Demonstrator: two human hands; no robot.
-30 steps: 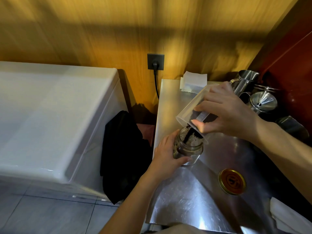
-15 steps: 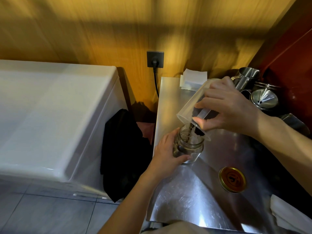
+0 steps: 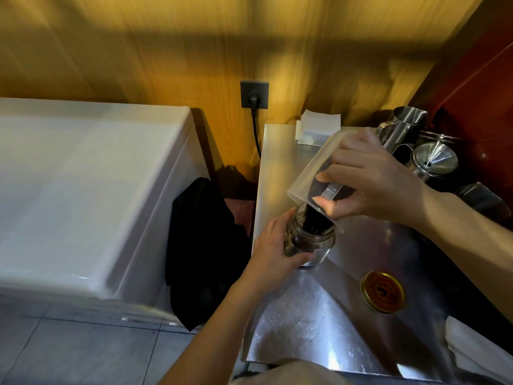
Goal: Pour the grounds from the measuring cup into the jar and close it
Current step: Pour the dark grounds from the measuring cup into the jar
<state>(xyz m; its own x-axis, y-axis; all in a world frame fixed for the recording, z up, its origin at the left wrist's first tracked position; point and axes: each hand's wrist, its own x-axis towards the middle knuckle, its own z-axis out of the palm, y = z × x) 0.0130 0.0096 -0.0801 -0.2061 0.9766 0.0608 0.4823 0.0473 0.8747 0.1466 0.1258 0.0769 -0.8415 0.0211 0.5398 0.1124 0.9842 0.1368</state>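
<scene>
Measuring cup point(image 3: 311, 173) tipped steeper, right hand point(image 3: 372, 182) gripping it, left hand point(image 3: 273, 250) gripping one jar point(image 3: 311, 240), one lid point(image 3: 383, 292) apart.

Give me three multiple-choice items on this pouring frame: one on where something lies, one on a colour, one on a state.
1. Where does the lid lie?
A. On the metal counter, to the right of the jar
B. Screwed onto the jar
C. On the white appliance

2. What colour is the lid's rim?
A. Blue
B. Gold
C. White

3. How is the measuring cup held?
A. Upright on the counter
B. Tipped, its lip over the jar's mouth
C. Upside down on the floor

Answers:
1 A: the lid rests flat on the counter, apart from the jar that the left hand steadies.
2 B: its rim shines gold.
3 B: the right hand tilts the measuring cup, with dark grounds running into the jar.
</scene>
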